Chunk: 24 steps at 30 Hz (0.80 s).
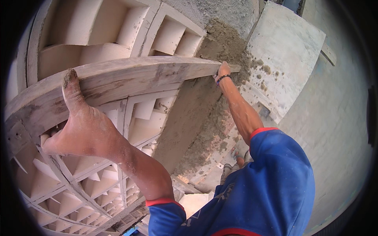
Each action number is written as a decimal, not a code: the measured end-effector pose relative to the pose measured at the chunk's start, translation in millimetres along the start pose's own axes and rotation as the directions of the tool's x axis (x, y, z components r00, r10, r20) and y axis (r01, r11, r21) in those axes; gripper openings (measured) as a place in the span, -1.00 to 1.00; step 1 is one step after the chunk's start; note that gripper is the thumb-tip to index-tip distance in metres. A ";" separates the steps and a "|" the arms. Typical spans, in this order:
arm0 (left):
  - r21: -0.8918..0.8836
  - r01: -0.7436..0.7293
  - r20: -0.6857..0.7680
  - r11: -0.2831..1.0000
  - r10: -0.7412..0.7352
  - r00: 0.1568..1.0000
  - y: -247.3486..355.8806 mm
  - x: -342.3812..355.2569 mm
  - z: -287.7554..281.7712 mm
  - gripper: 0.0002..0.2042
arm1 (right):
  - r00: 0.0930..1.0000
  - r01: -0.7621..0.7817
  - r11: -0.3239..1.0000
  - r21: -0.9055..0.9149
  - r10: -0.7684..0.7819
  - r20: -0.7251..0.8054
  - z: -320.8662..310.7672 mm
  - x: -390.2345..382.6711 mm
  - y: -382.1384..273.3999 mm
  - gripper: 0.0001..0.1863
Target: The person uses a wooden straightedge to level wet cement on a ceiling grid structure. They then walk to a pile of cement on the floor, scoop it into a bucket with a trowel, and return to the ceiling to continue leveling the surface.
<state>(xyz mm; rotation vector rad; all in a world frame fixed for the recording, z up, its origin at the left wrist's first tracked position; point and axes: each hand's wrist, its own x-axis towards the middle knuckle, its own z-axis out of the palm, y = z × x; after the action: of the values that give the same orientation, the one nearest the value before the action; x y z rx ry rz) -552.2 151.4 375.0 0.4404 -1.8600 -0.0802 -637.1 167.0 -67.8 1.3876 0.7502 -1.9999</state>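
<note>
A long weathered wooden plank (138, 76) lies across a wall face, running from the left edge to the upper middle. My left hand (78, 126) grips its near end, thumb pressed up over the board, skin dusted with mortar. My right hand (223, 72) holds the plank's far end, a dark band on the wrist. Below and around the far end, wet grey mortar (197, 129) covers the wall in a rough strip. Both arms wear blue sleeves with red cuffs.
A white lattice wall of angled ventilation blocks (90, 185) fills the left side. A flat pale board (287, 51) speckled with mortar lumps sits at the upper right. My feet (238, 159) show far below beside mortar droppings. A plain grey surface (334, 129) lies on the right.
</note>
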 end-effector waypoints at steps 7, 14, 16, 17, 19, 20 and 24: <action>-0.029 0.018 0.013 0.999 -0.017 1.000 -2.6 13.0 -11.5 -0.34 | 0.999 0.022 1.000 -0.002 -0.022 0.042 3.8 -3.5 -4.3 -0.49; 0.122 -0.034 0.009 0.992 0.033 0.999 2.4 25.0 -19.0 -0.36 | 0.997 0.069 0.997 0.021 -0.070 0.013 6.7 7.9 -2.0 -0.52; 0.051 -0.030 0.014 0.998 0.029 0.999 1.6 25.5 -16.1 -0.39 | 0.996 0.089 0.996 0.025 -0.089 0.020 8.0 12.0 -4.4 -0.53; 0.039 -0.024 0.036 0.999 0.023 0.999 1.2 25.3 -14.9 -0.38 | 0.995 0.100 0.995 0.019 -0.101 0.020 9.0 13.3 -7.0 -0.54; -0.021 -0.039 0.078 0.999 0.041 0.996 0.9 24.2 -12.3 -0.35 | 0.996 0.093 0.995 0.025 -0.093 0.016 9.5 13.5 -10.6 -0.56; 0.122 -0.115 0.064 0.986 0.108 0.992 1.3 24.7 -11.6 -0.37 | 0.996 0.086 0.995 0.044 -0.087 0.018 9.9 12.4 -11.6 -0.57; 0.111 -0.062 0.023 0.992 0.059 0.998 7.0 28.4 -13.0 -0.42 | 0.998 0.055 0.996 0.069 -0.056 0.008 12.9 8.0 -20.1 -0.62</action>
<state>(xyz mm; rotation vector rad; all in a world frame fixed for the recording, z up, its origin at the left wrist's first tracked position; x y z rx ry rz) -549.4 150.4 406.9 0.4614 -1.9021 0.0610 -662.0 169.9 -69.1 1.4088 0.7288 -2.0926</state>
